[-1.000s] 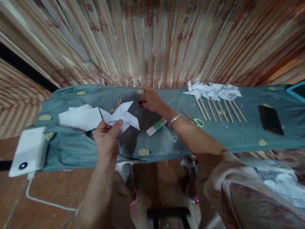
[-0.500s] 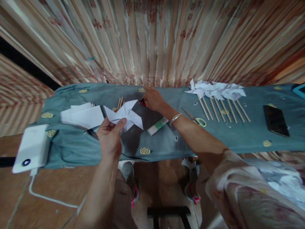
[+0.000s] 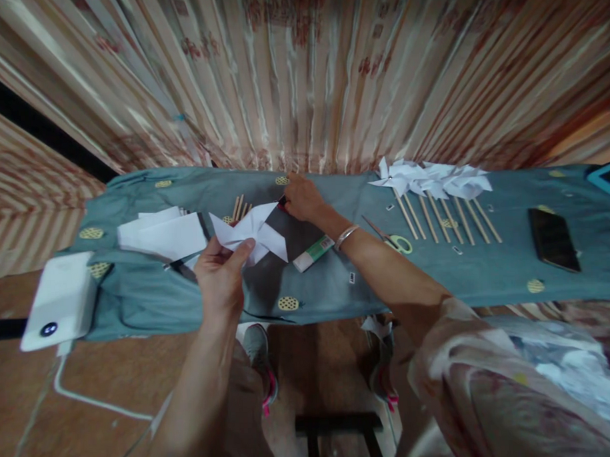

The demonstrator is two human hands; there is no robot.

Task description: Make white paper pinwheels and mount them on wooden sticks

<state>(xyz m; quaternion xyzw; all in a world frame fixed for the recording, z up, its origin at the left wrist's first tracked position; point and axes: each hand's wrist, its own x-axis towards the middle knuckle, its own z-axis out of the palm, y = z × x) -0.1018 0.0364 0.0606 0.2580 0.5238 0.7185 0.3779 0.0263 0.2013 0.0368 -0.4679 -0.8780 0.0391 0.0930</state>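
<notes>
The left hand is clamped on a white folded-paper pinwheel, thumb on the upper face near its centre and the other fingers beneath. The pinwheel is above the near-left part of a long desk, which is covered with a grey-green cloth printed with yellow pineapples. The right hand, with a silver-coloured bangle at the wrist, is at the far side of the desk, its fingers bent down at a small dark item. Whether these fingers are together, apart or clamped on the item cannot be told.

A stack of white paper sheets lies left of the pinwheel. Several short wooden sticks lie just behind it. A white-and-green glue stick lies obliquely between the pinwheel and the right forearm. Scissors with pale green handles lie right of that forearm.

Farther right, a row of overlapping white paper pinwheels rests at the far side, with light wooden rods pointing toward the near edge. A black smartphone lies beyond the row. At the left end is a white rectangular power bank with a white cable connected.
</notes>
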